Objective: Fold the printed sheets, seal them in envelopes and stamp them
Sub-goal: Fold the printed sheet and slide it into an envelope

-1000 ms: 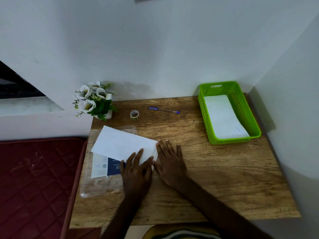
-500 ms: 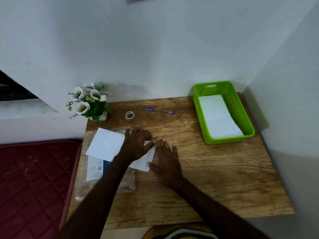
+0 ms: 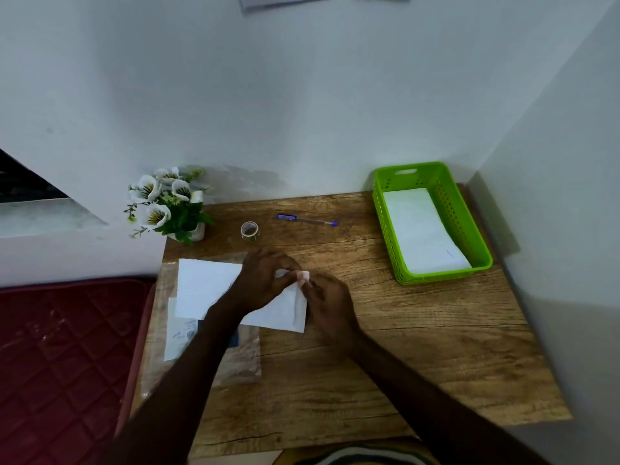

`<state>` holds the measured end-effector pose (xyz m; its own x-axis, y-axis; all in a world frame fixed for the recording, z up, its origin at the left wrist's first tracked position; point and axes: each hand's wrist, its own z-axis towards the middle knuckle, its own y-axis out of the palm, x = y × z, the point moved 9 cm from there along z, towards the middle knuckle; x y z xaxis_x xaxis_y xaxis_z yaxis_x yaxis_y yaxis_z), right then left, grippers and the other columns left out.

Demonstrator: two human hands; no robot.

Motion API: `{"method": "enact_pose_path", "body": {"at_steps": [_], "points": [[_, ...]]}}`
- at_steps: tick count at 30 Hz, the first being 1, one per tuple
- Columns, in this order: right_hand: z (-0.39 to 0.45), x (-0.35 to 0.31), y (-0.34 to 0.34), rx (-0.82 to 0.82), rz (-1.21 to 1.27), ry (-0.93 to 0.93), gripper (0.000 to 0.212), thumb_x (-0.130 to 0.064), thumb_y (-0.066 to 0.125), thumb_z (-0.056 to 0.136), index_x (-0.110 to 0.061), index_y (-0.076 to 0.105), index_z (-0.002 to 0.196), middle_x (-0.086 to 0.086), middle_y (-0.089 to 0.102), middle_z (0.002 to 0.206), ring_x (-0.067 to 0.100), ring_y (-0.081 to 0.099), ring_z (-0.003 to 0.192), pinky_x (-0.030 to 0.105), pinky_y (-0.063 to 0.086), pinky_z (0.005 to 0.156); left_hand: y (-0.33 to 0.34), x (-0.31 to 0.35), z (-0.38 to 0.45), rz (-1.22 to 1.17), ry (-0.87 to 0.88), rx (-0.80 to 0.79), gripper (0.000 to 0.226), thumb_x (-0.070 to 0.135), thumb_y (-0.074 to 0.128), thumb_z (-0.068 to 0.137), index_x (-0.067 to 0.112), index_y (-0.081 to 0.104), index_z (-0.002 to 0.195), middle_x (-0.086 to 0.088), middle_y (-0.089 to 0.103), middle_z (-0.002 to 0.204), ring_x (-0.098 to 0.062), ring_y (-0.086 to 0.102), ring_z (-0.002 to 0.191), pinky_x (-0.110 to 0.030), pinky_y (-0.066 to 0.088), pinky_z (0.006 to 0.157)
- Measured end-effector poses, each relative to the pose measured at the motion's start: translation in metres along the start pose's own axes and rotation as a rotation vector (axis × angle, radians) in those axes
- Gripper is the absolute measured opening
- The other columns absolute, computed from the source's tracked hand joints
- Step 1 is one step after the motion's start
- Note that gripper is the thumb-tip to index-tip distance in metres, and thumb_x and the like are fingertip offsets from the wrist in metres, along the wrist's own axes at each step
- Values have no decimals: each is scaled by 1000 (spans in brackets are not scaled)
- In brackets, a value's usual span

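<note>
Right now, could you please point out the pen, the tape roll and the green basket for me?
pen (image 3: 307, 220): head view, middle of its barrel.
tape roll (image 3: 249, 229): head view, on its ring.
green basket (image 3: 444, 275): head view, near rim.

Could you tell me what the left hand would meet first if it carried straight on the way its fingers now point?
The left hand, on the white envelope, points toward the right-hand back of the table. It would probably first meet the right hand, already touching it at the small white sticker; depth is unclear.
</note>
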<state>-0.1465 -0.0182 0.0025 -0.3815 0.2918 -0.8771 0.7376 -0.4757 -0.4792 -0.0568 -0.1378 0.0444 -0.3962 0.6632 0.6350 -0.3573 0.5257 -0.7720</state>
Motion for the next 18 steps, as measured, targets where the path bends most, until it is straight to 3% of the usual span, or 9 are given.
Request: {"method": "enact_pose_path", "body": {"at_steps": [5, 8, 11, 13, 15, 18], "points": [[2, -15, -16, 35, 90, -28, 36, -41, 54, 105, -14, 72, 86, -5, 69, 76, 8, 63, 69, 28, 48, 59, -5, 11, 8, -102, -29, -17, 34, 54, 57, 95, 25, 76, 95, 15, 71, 99, -6, 61, 100, -40, 47, 93], [-1, -11, -23, 50, 126, 9, 32, -29, 59, 103, -13, 66, 77, -4, 65, 71, 11, 61, 67, 24, 43, 59, -5, 21, 9, -125, -42, 18, 28, 43, 64, 96, 17, 76, 96, 7, 72, 99, -9, 62, 96, -32, 49, 89], [-8, -14, -33, 65, 135, 54, 29, -27, 62, 101, -27, 61, 73, -14, 59, 67, 1, 56, 65, 16, 38, 59, -11, 34, 11, -136, -41, 75, 20, 30, 67, 97, 11, 76, 98, 2, 72, 99, -10, 63, 94, -18, 45, 83], [-13, -17, -38, 74, 141, 50, 29, -28, 64, 100, -31, 61, 71, -14, 59, 68, 1, 56, 66, 15, 39, 59, -19, 40, 14, -132, -78, 113, 22, 32, 66, 98, 12, 76, 101, 2, 72, 101, -13, 64, 95, -21, 47, 82], [-16, -18, -42, 67, 150, 54, 23, -32, 64, 100, -22, 72, 81, -12, 67, 78, 1, 61, 76, 18, 47, 64, -28, 46, 17, -113, -94, 163, 22, 32, 65, 98, 13, 77, 102, 3, 73, 102, -12, 64, 96, -27, 49, 83], [-22, -18, -48, 63, 169, 95, 25, -36, 66, 98, -15, 78, 104, -6, 74, 97, 4, 66, 91, 25, 55, 75, -40, 50, 20, -99, -164, 252, 23, 32, 65, 98, 16, 77, 111, 8, 71, 109, -8, 61, 100, -26, 46, 84]]}}
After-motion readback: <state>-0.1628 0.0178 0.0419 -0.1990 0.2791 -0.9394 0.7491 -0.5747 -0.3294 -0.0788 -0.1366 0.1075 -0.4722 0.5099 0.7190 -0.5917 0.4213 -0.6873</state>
